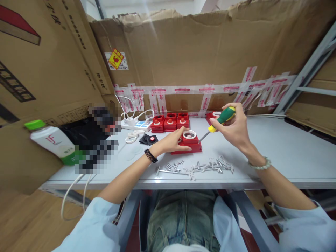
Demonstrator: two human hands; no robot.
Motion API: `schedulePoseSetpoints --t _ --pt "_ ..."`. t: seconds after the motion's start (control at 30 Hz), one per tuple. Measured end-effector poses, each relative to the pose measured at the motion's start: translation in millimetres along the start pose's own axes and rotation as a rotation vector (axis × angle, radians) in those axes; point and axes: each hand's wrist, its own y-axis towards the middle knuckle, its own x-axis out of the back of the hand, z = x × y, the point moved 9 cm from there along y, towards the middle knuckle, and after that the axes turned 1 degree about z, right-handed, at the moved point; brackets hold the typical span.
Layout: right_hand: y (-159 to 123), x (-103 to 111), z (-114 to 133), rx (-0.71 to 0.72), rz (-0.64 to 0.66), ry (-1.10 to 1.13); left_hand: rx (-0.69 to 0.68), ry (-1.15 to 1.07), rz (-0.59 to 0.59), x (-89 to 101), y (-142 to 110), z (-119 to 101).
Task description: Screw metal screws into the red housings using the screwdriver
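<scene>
A red plastic housing [194, 144] with a white ring [189, 134] on top lies on the table, its lower part flat on the surface. My left hand [176, 140] is closed around its left side, thumb along the front and fingers over the top. In my right hand [235, 127] is a screwdriver [223, 119] with a green and yellow handle. Its shaft slants down to the left, and the tip meets the right side of the housing. Whether the tip sits in a screw is too small to tell. Just in front lie loose metal screws and bolts [210, 166].
Several red housings [170, 122] stand at the back beside a white power strip [139, 125]. Another red housing [210, 117] is partly behind my right hand. White rings [131, 138] and black pieces [148, 139] lie to the left. A bottle [54, 141] leans at far left. Cardboard [178, 49] walls the back.
</scene>
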Motion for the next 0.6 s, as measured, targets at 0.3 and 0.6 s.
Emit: schedulePoseSetpoints --t 0.3,0.6 --pt "12.5 -34.5 41.5 0.158 0.200 -0.231 -0.048 -0.037 -0.006 0.5 0.0 -3.2" --pt "16.8 -52.2 49.6 0.148 0.485 -0.007 -0.043 -0.044 -0.009 0.9 -0.6 -3.7"
